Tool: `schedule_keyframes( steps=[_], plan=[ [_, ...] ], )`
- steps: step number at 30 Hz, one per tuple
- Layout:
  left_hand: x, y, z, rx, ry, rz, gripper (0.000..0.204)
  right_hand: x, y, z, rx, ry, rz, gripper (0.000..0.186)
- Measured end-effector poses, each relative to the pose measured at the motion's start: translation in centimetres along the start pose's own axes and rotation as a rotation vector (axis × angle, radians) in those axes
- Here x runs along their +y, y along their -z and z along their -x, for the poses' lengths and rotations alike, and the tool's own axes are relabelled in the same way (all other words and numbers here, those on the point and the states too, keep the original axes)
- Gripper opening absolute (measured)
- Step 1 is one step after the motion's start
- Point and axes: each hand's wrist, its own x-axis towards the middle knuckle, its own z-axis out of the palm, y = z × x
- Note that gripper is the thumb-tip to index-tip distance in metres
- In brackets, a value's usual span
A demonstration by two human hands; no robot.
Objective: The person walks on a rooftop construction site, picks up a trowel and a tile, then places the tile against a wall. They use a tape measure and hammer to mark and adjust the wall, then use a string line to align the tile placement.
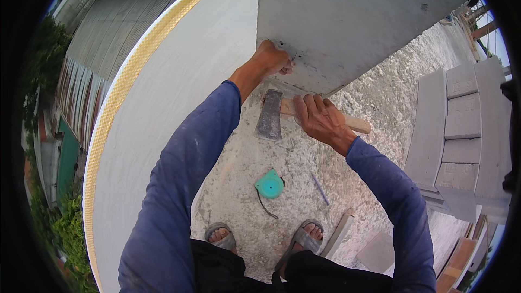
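Over rough concrete [230, 198], a hatchet [269, 116] is gripped mid-handle by the right hand [321, 118], presumably for balance. Beyond that grip, the left hand [274, 58] is curled, contents indiscernible.

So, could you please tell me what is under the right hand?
The right hand lies over the axe handle, which shows on both sides; its middle and whatever lies beneath are covered.
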Motion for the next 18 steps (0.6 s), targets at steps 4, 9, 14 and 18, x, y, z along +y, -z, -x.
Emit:
schedule_keyframes(
  steps=[4,9,14,18],
  plan=[
    [0.2,-0.2,0.2,0.038,-0.003,0.006,0.015,0.3,0.0,-0.4,0.168,-0.213,0.177,0.04],
    [0.5,-0.1,0.6,0.012,0.013,-0.013,0.014,0.1,0.0,-0.5,0.228,-0.064,0.073,0.037],
    [0.2,-0.4,0.4,0.09,0.025,-0.024,0.015,0.2,0.0,-0.9,0.154,-0.235,0.045,0.037],
    [-0.1,-0.2,0.1,0.026,0.004,0.069,0.014,0.2,0.1,-1.1,0.202,-0.105,0.056,0.036]
  ],
)
